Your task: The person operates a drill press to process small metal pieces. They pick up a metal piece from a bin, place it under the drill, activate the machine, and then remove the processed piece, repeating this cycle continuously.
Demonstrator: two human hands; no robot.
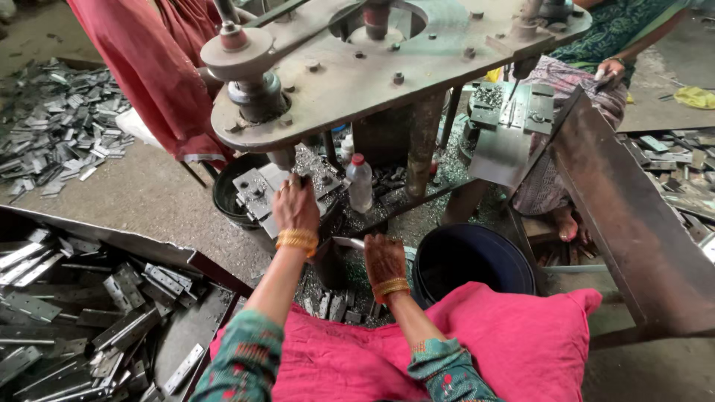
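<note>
A small clear plastic bottle (360,183) with a red cap stands upright on the machine's lower surface (417,195), among metal shavings, just beside the steel column; no label shows on it. A second, whitish bottle (346,148) stands just behind it, partly hidden. No signs, labels or screens are in view.

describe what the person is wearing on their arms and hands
Both hands, left and right, wear stacked gold bangles at the wrist. The right hand's back carries dark patterned markings. Teal sleeves with a red and pink floral print cover the upper forearms.
</note>
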